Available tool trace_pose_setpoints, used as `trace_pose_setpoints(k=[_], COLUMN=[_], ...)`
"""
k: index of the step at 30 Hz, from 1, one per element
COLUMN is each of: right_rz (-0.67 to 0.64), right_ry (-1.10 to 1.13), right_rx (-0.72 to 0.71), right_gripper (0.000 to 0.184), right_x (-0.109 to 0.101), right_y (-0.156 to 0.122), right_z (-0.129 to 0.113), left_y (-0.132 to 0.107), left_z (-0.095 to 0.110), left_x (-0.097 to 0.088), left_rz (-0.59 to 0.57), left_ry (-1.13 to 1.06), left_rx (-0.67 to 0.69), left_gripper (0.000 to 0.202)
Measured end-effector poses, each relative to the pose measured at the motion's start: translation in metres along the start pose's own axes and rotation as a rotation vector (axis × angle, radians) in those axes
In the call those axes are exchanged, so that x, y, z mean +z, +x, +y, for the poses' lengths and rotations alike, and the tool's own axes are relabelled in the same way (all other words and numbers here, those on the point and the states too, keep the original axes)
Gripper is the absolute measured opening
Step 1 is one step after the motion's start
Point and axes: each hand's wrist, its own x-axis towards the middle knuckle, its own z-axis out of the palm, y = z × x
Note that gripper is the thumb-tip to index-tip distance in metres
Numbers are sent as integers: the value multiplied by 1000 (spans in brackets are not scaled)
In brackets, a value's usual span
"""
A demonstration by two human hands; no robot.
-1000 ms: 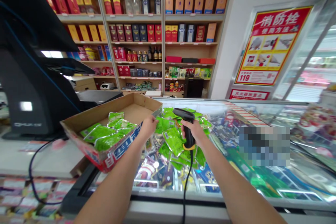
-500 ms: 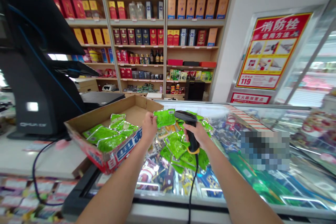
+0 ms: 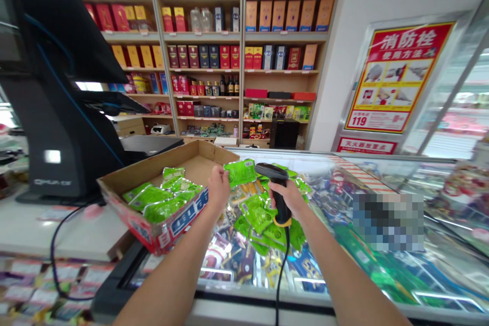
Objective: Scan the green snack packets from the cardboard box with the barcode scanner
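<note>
My left hand (image 3: 217, 188) is closed on a green snack packet (image 3: 240, 171), held up above the glass freezer lid (image 3: 344, 188). My right hand (image 3: 287, 197) grips a black barcode scanner (image 3: 275, 183) whose head points at that packet from the right. Its cable (image 3: 280, 270) hangs down toward me. A pile of green packets (image 3: 263, 216) lies on the glass just below both hands. To the left stands an open cardboard box (image 3: 153, 224) with several more green packets (image 3: 160, 201) inside.
A black checkout terminal (image 3: 49, 112) stands at the left on the white counter (image 3: 57, 234), with a cable looping down. Shelves of boxed goods (image 3: 229, 56) fill the back wall. A red fire-hydrant poster (image 3: 397, 76) hangs at the right.
My left hand picked a green packet off the pile and raised it in front of the scanner. The scanner hand stayed nearly in place.
</note>
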Motion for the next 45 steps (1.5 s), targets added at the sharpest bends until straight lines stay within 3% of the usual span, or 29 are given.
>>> trace_pose_setpoints(k=[6, 10, 14, 19, 22, 26, 29, 34, 36, 39, 45], right_rz=[-19, -101, -170, -215, -198, -126, -54, 81, 131, 161, 158], right_ry=[17, 31, -5, 6, 26, 45, 64, 100, 137, 170, 143], right_rx=[44, -7, -8, -3, -3, 2, 17, 43, 48, 65, 84], right_gripper=[31, 30, 33, 32, 32, 30, 28, 23, 19, 19, 21], right_x=[24, 56, 87, 106, 102, 81, 57, 17, 5, -5, -5], right_y=[8, 17, 26, 28, 25, 19, 15, 12, 11, 10, 8], right_z=[-2, -18, -28, -23, -18, -14, -13, -4, 2, 10, 16], left_y=[11, 25, 34, 32, 26, 15, 5, -11, -15, -17, -13], left_z=[19, 35, 32, 21, 21, 20, 18, 17, 13, 3, -21], left_x=[-15, -47, -85, -106, -96, -66, -38, 7, 18, 25, 29], left_rz=[104, 231, 319, 332, 263, 81, -231, -787, -903, -957, -872], left_ry=[26, 52, 86, 135, 286, 377, 439, 529, 636, 796, 643], left_rx=[4, 29, -14, 76, 187, 323, 338, 352, 328, 299, 200], left_gripper=[20, 18, 14, 62, 67, 46, 29, 20, 34, 54, 24])
